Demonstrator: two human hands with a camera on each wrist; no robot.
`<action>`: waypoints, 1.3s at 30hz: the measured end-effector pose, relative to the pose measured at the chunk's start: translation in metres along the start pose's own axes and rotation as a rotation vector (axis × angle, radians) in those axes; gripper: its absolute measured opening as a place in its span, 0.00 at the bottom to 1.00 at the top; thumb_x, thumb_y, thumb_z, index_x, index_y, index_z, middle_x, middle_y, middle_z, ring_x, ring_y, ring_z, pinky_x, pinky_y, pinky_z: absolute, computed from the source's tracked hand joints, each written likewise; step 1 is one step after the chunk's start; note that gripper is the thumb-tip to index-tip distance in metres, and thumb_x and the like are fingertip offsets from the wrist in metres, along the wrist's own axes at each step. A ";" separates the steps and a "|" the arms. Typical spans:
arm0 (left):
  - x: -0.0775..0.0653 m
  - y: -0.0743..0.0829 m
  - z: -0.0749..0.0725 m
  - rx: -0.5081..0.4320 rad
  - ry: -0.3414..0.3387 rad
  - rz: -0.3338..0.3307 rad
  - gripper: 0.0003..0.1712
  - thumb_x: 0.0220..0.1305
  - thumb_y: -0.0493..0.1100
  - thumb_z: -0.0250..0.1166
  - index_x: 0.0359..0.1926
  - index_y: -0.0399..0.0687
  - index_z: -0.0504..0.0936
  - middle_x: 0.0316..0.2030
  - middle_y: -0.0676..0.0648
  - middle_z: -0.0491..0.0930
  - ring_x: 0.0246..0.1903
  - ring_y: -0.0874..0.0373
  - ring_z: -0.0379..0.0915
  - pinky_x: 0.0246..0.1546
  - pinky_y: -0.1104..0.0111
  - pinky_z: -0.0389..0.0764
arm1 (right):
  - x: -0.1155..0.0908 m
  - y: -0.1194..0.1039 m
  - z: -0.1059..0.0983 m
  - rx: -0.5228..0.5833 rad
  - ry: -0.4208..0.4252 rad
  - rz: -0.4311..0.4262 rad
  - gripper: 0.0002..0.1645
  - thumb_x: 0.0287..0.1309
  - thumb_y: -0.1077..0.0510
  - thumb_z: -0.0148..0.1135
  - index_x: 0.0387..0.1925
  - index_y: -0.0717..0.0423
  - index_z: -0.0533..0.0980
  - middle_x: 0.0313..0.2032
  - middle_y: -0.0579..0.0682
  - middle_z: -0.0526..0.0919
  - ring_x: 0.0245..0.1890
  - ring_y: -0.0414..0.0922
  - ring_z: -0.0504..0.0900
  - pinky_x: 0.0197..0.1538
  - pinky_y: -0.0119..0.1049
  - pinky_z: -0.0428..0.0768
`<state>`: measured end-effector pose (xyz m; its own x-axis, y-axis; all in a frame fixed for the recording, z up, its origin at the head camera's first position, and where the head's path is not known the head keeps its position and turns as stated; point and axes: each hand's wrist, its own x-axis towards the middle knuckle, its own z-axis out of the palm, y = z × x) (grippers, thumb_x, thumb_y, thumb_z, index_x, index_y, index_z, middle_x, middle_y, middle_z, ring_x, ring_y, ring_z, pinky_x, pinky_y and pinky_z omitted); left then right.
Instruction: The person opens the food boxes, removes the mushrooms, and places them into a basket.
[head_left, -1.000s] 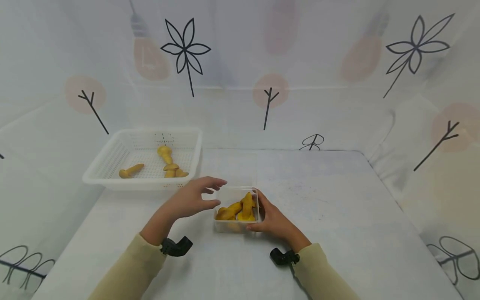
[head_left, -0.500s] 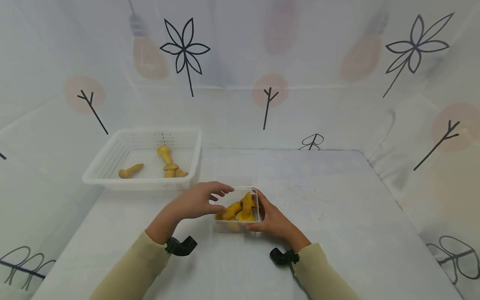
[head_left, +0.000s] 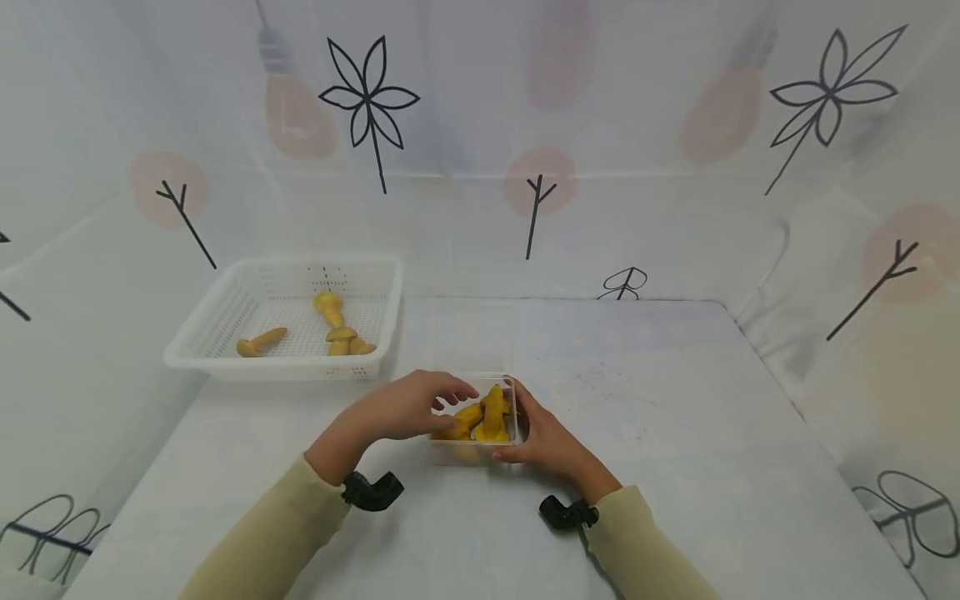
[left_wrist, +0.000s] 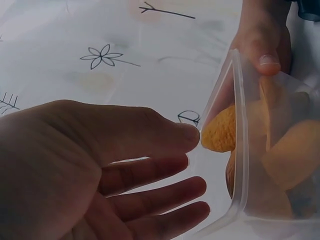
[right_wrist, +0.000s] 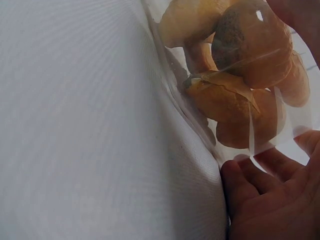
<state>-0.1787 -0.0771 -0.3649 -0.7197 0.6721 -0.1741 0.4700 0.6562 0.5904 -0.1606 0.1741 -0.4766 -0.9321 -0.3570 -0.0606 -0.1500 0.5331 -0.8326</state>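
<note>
A clear plastic box (head_left: 459, 455) holds several yellow mushrooms (head_left: 492, 414) and sits on the white table. My right hand (head_left: 553, 437) grips its right side, thumb at the front and fingers round the back. Over the box's left rim reaches my left hand (head_left: 408, 408), its fingers loosely bent and holding nothing. In the left wrist view, the left thumb tip is close by a mushroom (left_wrist: 220, 131) at the box opening; whether they touch, I cannot tell. Mushrooms pressed near the wall (right_wrist: 235, 100) show through the plastic in the right wrist view.
A white perforated basket (head_left: 270, 367) stands at the back left with several mushrooms (head_left: 262, 340) in it. Behind the box lies a faint clear flat sheet (head_left: 472, 333), possibly a lid. White patterned cloth (head_left: 480, 225) walls the table at the back and sides.
My left hand has moved right and slightly down, from beside the box to over its left part. The right hand and box stay in place.
</note>
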 end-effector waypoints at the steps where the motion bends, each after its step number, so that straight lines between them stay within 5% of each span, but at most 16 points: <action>1: 0.001 0.000 0.000 0.010 -0.007 0.004 0.23 0.65 0.43 0.63 0.61 0.55 0.76 0.55 0.48 0.79 0.54 0.52 0.76 0.54 0.58 0.80 | 0.000 0.000 0.000 0.001 0.001 -0.001 0.73 0.36 0.35 0.77 0.76 0.35 0.40 0.76 0.46 0.52 0.75 0.50 0.54 0.74 0.59 0.52; 9: 0.008 0.005 0.003 0.113 -0.064 0.035 0.20 0.64 0.42 0.62 0.57 0.48 0.80 0.54 0.49 0.81 0.53 0.54 0.77 0.56 0.59 0.79 | -0.001 -0.002 -0.001 0.010 -0.003 0.008 0.73 0.36 0.36 0.78 0.76 0.35 0.40 0.76 0.45 0.51 0.75 0.49 0.52 0.75 0.58 0.50; 20: 0.018 0.011 0.007 0.265 -0.136 0.046 0.13 0.62 0.40 0.65 0.48 0.47 0.85 0.38 0.54 0.83 0.34 0.63 0.73 0.44 0.70 0.79 | -0.002 -0.002 -0.002 0.005 -0.001 -0.032 0.73 0.38 0.37 0.78 0.77 0.38 0.40 0.75 0.47 0.53 0.75 0.49 0.55 0.74 0.56 0.53; 39: 0.020 0.014 0.004 0.304 -0.167 0.036 0.09 0.59 0.40 0.66 0.42 0.47 0.87 0.32 0.56 0.81 0.31 0.63 0.71 0.39 0.73 0.77 | -0.002 -0.002 -0.001 0.027 -0.012 -0.021 0.73 0.38 0.38 0.78 0.77 0.38 0.39 0.75 0.45 0.52 0.75 0.48 0.55 0.75 0.54 0.53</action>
<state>-0.1847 -0.0529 -0.3633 -0.6181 0.7269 -0.2991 0.6424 0.6865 0.3408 -0.1585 0.1746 -0.4747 -0.9249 -0.3770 -0.0490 -0.1608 0.5047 -0.8482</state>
